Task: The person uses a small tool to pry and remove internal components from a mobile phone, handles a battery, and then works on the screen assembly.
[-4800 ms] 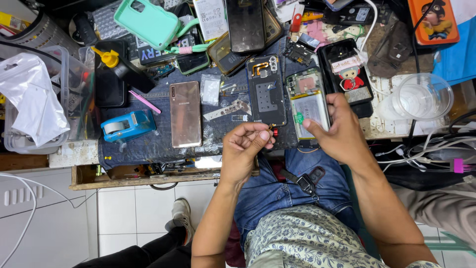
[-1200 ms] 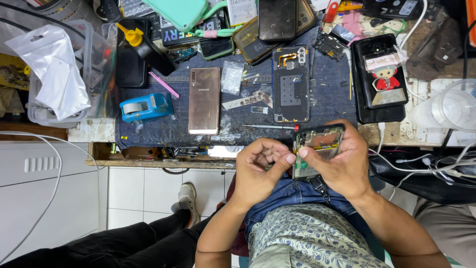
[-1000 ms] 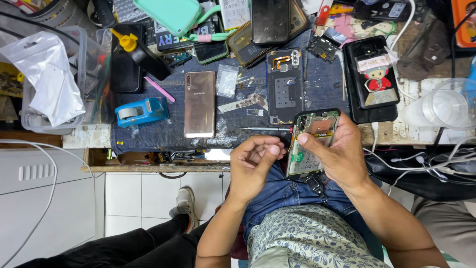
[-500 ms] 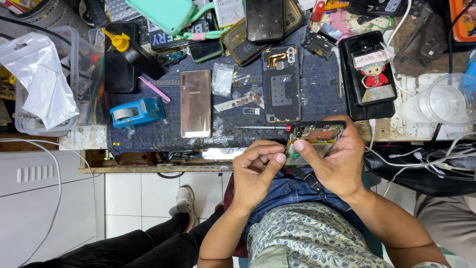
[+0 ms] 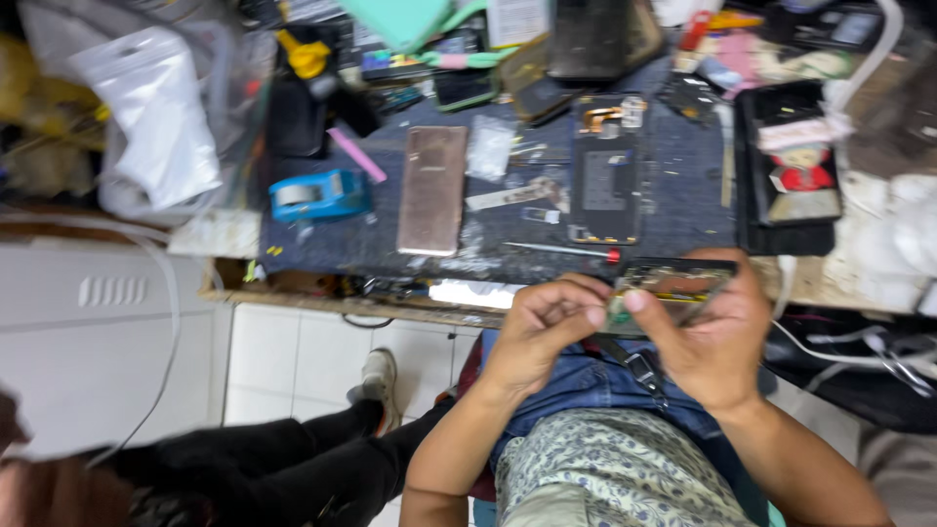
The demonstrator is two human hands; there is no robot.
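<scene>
We see both hands working just below the front edge of the dark blue-grey work mat (image 5: pixel 673 195), over the lap. The right hand (image 5: pixel 717 337) is closed around an opened black phone body with its green and copper circuit board exposed (image 5: pixel 673 286), thumb laid across its lower left corner and fingers wrapped behind its right side. The left hand (image 5: pixel 542 327) is curled into a loose fist at the phone body's left end, fingertips pinched together against it; whether they hold some small part we cannot tell, as the view is blurred.

On the mat, just above the hands, lies a thin screwdriver with a red handle tip (image 5: pixel 566 251). Above that rests a black phone back frame with a gold camera bracket (image 5: pixel 605 176). Toward the mat's left part lies a rose-gold rectangular phone back cover (image 5: pixel 432 188), and at its left edge stands a blue tape dispenser (image 5: pixel 317 194). Beyond the mat's left edge sits a white plastic bag (image 5: pixel 156 117). At its right edge lies a black tray holding a small red and white figure (image 5: pixel 795 176).
</scene>
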